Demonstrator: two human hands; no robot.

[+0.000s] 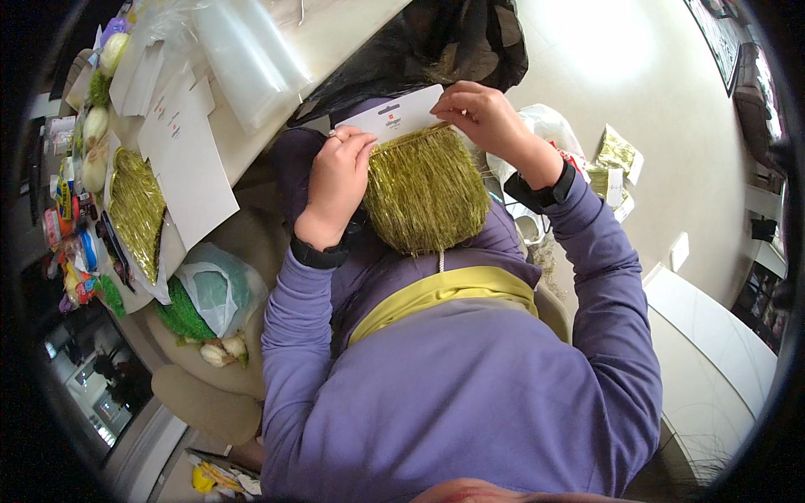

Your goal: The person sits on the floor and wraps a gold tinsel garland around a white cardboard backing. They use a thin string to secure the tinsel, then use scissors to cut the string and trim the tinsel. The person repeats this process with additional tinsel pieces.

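Over my lap hangs a thick bundle of gold-green tinsel fringe, its strands falling from a band at the top edge. A white printed header card with a hanging slot stands behind that band. My left hand pinches the card and the fringe's top at the left corner. At the right corner, my right hand pinches the card's edge with thumb and fingers. The fingertips partly cover both corners of the card. Black bands circle both wrists.
On the table at the left lie white cards, clear plastic sleeves and another tinsel piece. A black plastic bag sits beyond my knees. A chair holds a bag with green material. Packaged tinsel lies on the floor.
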